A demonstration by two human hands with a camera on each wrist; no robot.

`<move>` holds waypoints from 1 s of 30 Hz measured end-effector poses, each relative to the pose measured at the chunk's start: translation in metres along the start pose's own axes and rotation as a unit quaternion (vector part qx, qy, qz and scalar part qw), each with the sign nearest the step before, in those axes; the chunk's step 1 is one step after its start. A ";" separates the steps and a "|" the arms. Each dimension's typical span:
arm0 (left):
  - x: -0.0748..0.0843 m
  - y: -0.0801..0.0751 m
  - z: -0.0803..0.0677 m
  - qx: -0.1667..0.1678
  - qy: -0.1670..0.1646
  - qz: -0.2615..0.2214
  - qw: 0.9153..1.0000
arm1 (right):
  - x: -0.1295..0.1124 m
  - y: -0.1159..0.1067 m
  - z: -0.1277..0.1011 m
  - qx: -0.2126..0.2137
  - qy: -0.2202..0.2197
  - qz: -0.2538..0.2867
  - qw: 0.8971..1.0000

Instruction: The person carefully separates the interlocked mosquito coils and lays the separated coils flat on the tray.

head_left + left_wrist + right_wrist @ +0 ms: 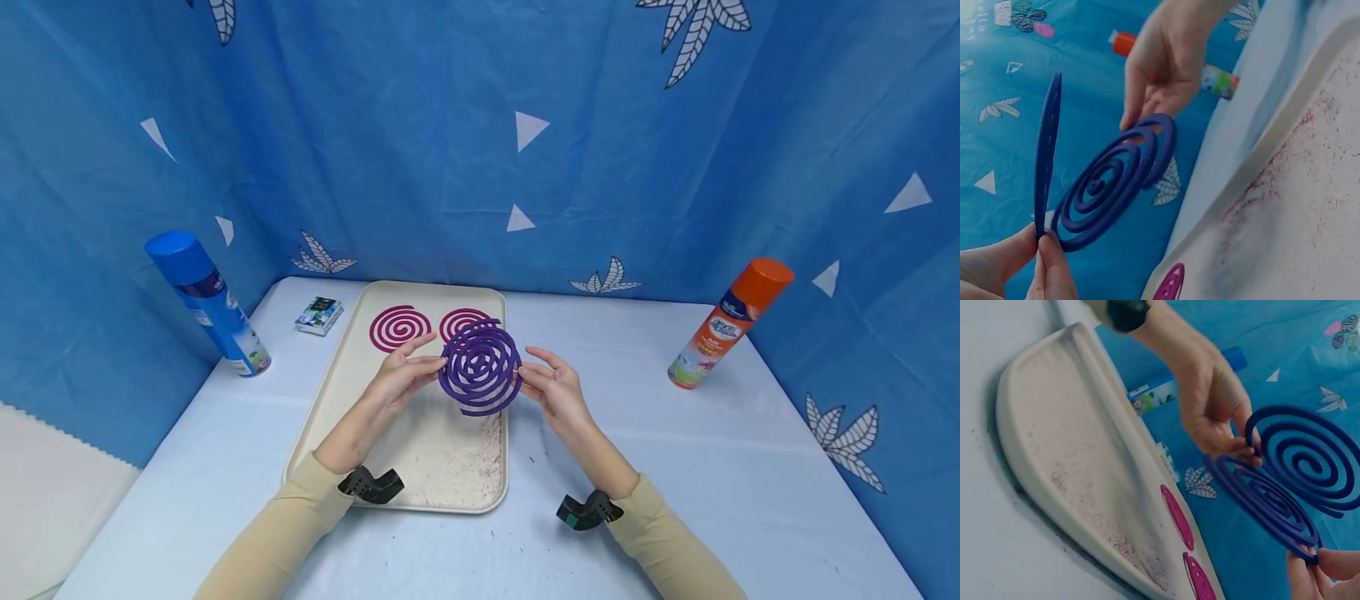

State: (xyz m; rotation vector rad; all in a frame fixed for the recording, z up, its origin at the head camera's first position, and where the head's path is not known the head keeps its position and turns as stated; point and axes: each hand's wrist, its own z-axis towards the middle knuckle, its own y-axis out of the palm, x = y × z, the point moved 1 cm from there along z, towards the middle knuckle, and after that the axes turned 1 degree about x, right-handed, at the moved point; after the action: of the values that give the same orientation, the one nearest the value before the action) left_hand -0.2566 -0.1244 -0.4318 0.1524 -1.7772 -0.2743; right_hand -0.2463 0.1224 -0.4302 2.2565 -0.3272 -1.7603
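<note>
Two purple mosquito coils overlap over the tray in the head view. My left hand (393, 379) pinches the rim of one coil (1047, 153), which stands edge-on in the left wrist view. Between thumb and fingers my right hand (560, 393) grips the outer ring of the other coil (1272, 499). In both wrist views the coils tilt apart, their edges close together by the left fingers. Below them lies a cream tray (420, 467) with two magenta coils, a left one (401, 328) and a right one (454, 323) partly hidden behind the purple pair.
A small box (319, 316) lies left of the tray. A blue spray can (213, 304) stands at the far left, an orange-capped spray can (727, 325) at the right. Reddish crumbs dot the tray's right side. A blue patterned curtain (450, 150) hangs behind the white table (622, 358).
</note>
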 end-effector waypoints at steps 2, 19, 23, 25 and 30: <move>0.002 -0.004 -0.001 0.012 0.006 0.012 1.000 | 0.002 0.000 0.000 -0.003 -0.003 -0.008 1.000; 0.004 -0.098 -0.011 0.126 0.001 0.073 0.989 | 0.011 -0.007 0.008 0.046 -0.011 -0.011 0.999; -0.002 -0.114 -0.016 0.129 -0.006 0.085 0.988 | 0.014 -0.008 0.011 0.051 -0.011 -0.016 0.999; -0.004 -0.119 -0.018 0.129 -0.010 0.103 0.986 | 0.016 -0.007 0.014 0.050 -0.013 -0.019 0.998; -0.006 -0.128 -0.019 0.140 -0.015 0.147 0.979 | 0.024 -0.002 0.020 0.041 -0.023 -0.024 0.999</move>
State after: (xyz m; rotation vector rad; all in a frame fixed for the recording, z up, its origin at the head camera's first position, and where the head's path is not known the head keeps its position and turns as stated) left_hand -0.2428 -0.2481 -0.4674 0.0836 -1.8343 0.1897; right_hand -0.2596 0.1144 -0.4576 2.3023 -0.3631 -1.8572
